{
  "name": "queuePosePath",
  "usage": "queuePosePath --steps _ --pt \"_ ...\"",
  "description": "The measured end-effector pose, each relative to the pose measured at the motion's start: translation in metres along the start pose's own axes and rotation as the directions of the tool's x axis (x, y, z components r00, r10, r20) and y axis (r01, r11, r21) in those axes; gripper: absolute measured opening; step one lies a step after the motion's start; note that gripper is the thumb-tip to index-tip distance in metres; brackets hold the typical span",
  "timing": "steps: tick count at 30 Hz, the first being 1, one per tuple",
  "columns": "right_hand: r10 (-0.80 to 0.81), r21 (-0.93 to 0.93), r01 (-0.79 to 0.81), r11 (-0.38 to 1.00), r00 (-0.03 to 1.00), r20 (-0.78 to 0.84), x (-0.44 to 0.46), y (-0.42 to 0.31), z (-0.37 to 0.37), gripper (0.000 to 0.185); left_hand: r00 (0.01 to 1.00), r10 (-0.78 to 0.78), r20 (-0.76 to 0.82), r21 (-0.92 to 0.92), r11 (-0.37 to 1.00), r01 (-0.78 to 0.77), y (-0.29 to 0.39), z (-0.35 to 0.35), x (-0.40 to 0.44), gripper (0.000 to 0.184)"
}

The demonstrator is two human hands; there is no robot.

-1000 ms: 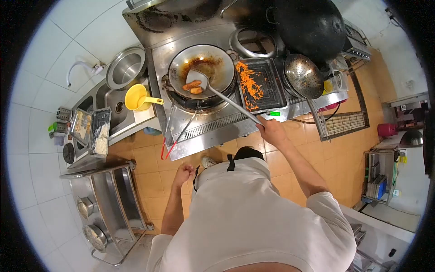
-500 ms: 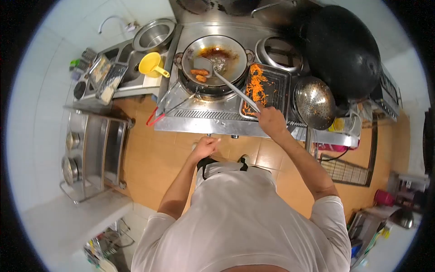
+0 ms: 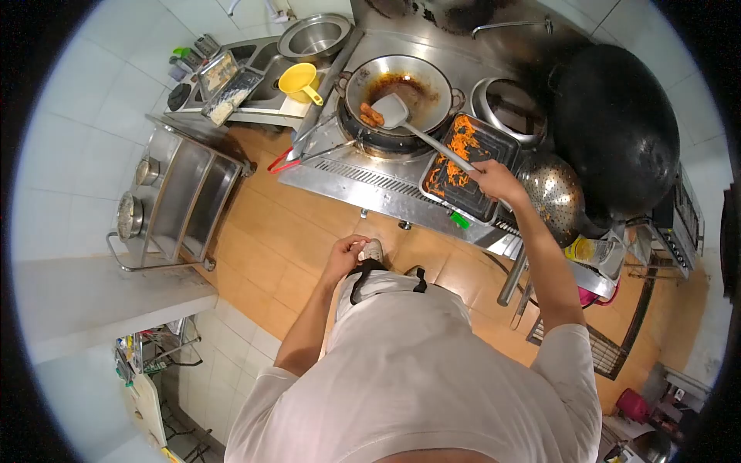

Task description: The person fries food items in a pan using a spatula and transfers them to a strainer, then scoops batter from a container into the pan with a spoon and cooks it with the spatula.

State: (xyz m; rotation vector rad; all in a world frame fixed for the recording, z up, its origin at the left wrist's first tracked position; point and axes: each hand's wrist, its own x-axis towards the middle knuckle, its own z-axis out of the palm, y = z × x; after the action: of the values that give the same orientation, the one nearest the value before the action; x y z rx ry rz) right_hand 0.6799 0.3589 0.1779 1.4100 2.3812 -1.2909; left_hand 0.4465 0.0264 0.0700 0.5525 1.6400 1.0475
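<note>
My right hand is wrapped round the long handle of a wok spatula, above the right part of a dark tray. The blade is inside the wok on the stove, beside several browned food pieces; whether it touches them I cannot tell. Brown residue marks the wok's inner wall. Orange shreds are spread over the tray's left side. My left hand hangs near my waist, its fingers curled in, with nothing visible in them.
Right of the tray are a perforated strainer and a huge black wok. Red-handled tongs lie at the stove's front left. A yellow dipper and metal basin sit by the sink. A metal cart stands left.
The view has turned, so the stove appears farther right. My right hand has shifted right over the tray, and the spatula blade now lies right of the browned pieces. My left hand remains near my waist.
</note>
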Motion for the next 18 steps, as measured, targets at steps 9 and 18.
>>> queuePosePath --steps 9,18 --pt "-0.045 0.107 0.031 0.994 0.99 0.131 0.037 0.014 -0.005 0.037 0.993 0.12 0.011 -0.057 0.991 -0.119 -0.025 -0.021 0.017 0.026" --pt "0.02 0.202 -0.046 0.978 0.991 0.132 0.037 0.005 -0.01 0.03 0.999 0.01 -0.042 -0.127 0.992 -0.015 -0.034 -0.04 0.015 0.026"
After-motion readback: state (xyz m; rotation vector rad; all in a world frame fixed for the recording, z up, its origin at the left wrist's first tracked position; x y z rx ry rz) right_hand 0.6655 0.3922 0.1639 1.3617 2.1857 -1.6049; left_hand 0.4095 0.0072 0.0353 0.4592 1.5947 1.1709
